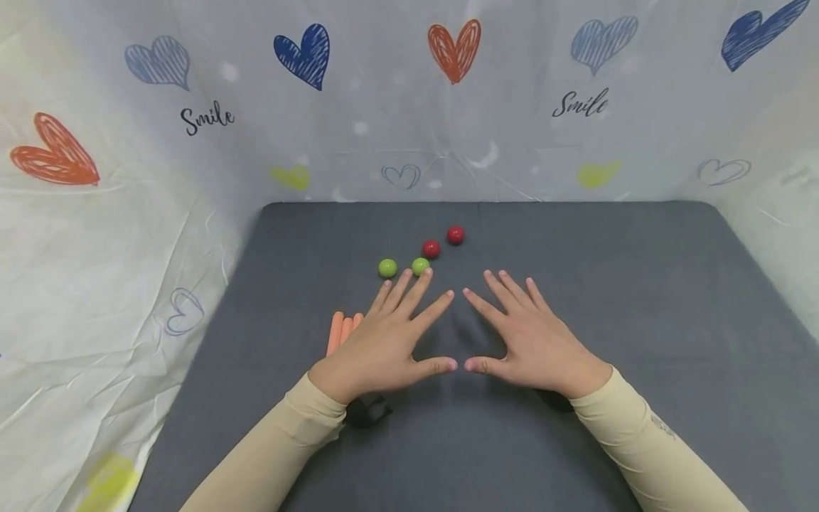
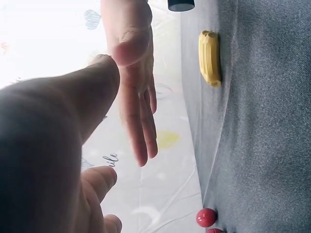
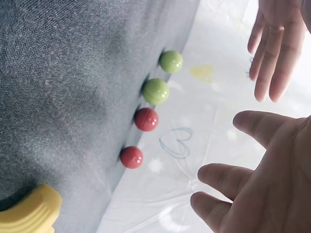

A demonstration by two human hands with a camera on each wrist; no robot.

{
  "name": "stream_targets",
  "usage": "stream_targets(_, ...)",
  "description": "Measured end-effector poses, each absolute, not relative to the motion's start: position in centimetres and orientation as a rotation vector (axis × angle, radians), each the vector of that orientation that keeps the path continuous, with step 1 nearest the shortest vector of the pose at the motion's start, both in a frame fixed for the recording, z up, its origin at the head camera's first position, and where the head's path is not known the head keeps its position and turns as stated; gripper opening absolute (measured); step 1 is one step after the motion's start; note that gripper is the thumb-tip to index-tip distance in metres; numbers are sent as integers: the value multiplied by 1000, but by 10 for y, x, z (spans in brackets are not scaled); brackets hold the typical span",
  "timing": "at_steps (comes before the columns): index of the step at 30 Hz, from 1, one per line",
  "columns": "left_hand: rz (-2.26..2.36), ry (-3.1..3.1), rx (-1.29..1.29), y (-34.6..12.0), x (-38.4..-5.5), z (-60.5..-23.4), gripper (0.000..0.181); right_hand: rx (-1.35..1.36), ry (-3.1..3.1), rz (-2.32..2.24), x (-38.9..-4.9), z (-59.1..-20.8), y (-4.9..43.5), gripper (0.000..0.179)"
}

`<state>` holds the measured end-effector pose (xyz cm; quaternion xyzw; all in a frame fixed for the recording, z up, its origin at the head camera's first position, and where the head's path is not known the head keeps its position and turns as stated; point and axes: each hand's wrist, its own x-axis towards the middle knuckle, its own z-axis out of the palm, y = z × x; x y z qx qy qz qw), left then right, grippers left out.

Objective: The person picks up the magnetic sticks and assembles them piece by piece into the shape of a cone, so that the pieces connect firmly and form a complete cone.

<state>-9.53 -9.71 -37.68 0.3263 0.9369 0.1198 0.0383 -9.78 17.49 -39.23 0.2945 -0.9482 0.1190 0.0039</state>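
Note:
Both hands hover over the grey table, palms down with fingers spread and nothing held. My left hand (image 1: 384, 345) partly covers several pale orange sticks (image 1: 335, 333). Its fingertips overlap one green ball (image 1: 420, 266) in the head view, with another green ball (image 1: 387, 268) just left of it. My right hand (image 1: 537, 345) faces it, thumb tips a short gap apart. Beyond the fingers lie two red balls, the nearer (image 1: 431, 249) and the farther (image 1: 456, 235). A yellow, curved, ridged thing like a bunch of bananas (image 2: 210, 59) shows in both wrist views; the head view hides it.
The grey table (image 1: 640, 270) ends at the back against a white cloth (image 1: 512, 128) printed with hearts, which also hangs along both sides. A black strap (image 1: 367, 411) sits under the left wrist. At the top of the left wrist view is a dark cylindrical end (image 2: 181, 5).

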Motion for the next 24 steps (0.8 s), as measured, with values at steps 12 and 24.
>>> stream_targets(12, 389, 2900, 982, -97, -107, -382, 98, 914, -2995, 392, -98, -393, 179, 104)
stream_targets(24, 605, 2974, 665, -99, -171, -409, 69, 825, -2952, 449, -90, -399, 209, 66)
